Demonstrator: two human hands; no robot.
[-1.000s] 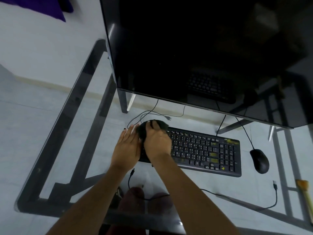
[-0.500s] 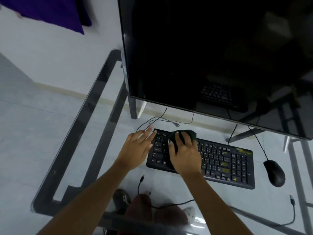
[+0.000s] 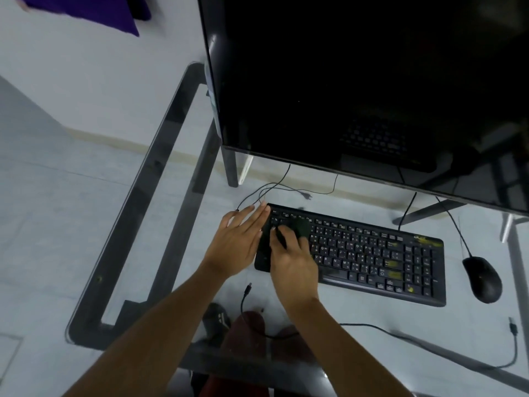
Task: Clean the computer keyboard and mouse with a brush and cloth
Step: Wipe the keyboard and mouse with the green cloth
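Note:
A black keyboard (image 3: 372,253) lies on the glass desk (image 3: 171,156) below the monitor. My right hand (image 3: 292,259) presses a dark cloth (image 3: 300,227) onto the keyboard's left keys, its fingers curled over the cloth. My left hand (image 3: 237,242) lies flat with straight fingers against the keyboard's left end. A black mouse (image 3: 482,279) sits to the right of the keyboard, apart from both hands. No brush shows in this view.
A large dark monitor (image 3: 357,81) stands over the back of the desk. Thin cables (image 3: 286,190) run behind the keyboard, and another cable (image 3: 372,328) loops along the front edge. The floor shows through the glass.
My right hand slid the cloth rightward from the keyboard's left corner, then back toward the left keys. My left hand stayed flat at the keyboard's left end. The view shifted.

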